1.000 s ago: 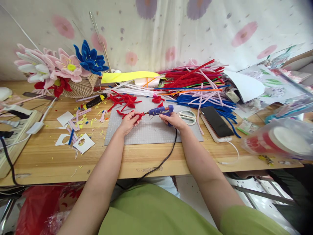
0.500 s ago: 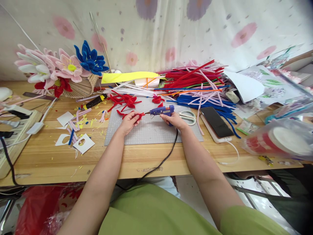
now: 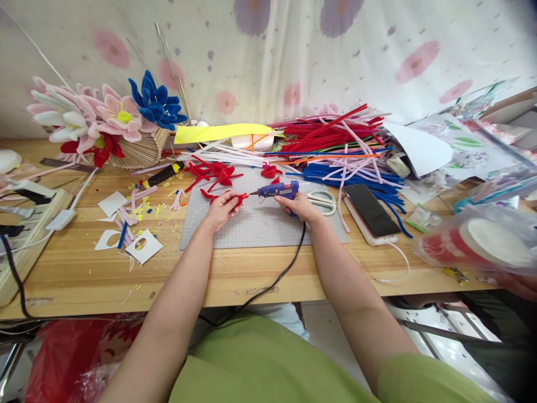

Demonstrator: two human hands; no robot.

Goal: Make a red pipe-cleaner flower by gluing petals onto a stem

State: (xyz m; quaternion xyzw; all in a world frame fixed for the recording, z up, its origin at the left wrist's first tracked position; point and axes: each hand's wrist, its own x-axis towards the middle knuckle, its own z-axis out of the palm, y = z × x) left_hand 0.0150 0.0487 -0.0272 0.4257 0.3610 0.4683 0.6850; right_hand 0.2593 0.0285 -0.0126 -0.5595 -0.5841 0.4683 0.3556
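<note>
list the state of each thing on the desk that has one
glue gun: gripped in right hand, nozzle at the red piece
red pipe-cleaner piece: pinched in left hand fingers
scissors: closed, flat on the mat
phone: screen dark, face up
cutting mat: flat under both hands

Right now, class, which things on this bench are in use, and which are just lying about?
In use: left hand holding a red pipe-cleaner piece; right hand gripping the blue glue gun; grey cutting mat.

Lying about: scissors, phone, pipe-cleaner pile, finished flowers.
</note>
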